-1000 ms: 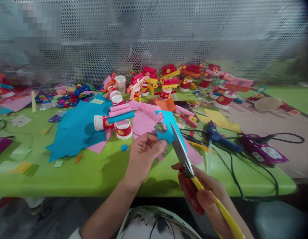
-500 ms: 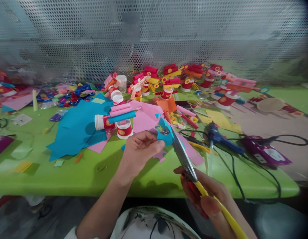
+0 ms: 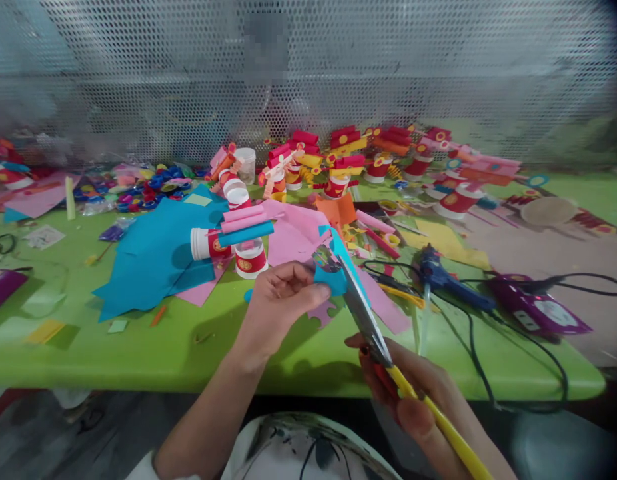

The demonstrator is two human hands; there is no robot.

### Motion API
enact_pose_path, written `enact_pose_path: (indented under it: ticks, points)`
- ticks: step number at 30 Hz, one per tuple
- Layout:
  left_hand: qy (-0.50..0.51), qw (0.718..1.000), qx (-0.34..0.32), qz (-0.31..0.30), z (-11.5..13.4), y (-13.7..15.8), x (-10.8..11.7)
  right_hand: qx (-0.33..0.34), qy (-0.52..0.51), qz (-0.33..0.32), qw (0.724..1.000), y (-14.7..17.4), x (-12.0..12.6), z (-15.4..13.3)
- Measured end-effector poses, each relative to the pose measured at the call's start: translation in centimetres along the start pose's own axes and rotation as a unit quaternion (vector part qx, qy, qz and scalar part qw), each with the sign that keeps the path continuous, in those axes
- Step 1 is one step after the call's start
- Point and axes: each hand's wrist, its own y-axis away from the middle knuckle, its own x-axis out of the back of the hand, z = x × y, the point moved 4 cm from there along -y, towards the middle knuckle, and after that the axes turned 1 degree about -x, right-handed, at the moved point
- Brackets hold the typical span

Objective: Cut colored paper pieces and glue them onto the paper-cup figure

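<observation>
My left hand pinches a small piece of blue paper between thumb and fingers, above the table's front half. In my right hand is a pair of scissors with yellow and red handles. Their blades point up and away, lying along the right side of the blue paper. A narrow blue strip shows beyond the blades. Just past my left hand stands a red and white paper cup. Another cup lies on its side, with pink and blue paper rolls beside it.
Large blue sheets lie left on the green table. A blue glue gun, its cable and a purple box are at right. Several paper-cup models line the back before a perforated metal screen.
The scissor blades have shifted slightly along the blue paper, and its upper part now shows as a narrow strip bent to the right. The left hand stays nearly still, keeping its pinch.
</observation>
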Motion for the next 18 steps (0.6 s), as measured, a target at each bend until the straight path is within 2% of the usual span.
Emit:
enact_pose_path:
  ticks: [10, 18]
  points:
    - [-0.022, 1.0, 0.003, 0.006, 0.01, -0.07, 0.28, -0.01, -0.004, -0.014, 1.0, -0.19, -0.08, 0.14]
    - [-0.038, 0.999, 0.0, -0.012, 0.87, -0.1, 0.58, -0.013, 0.003, -0.025, 1.0, 0.02, -0.18, -0.02]
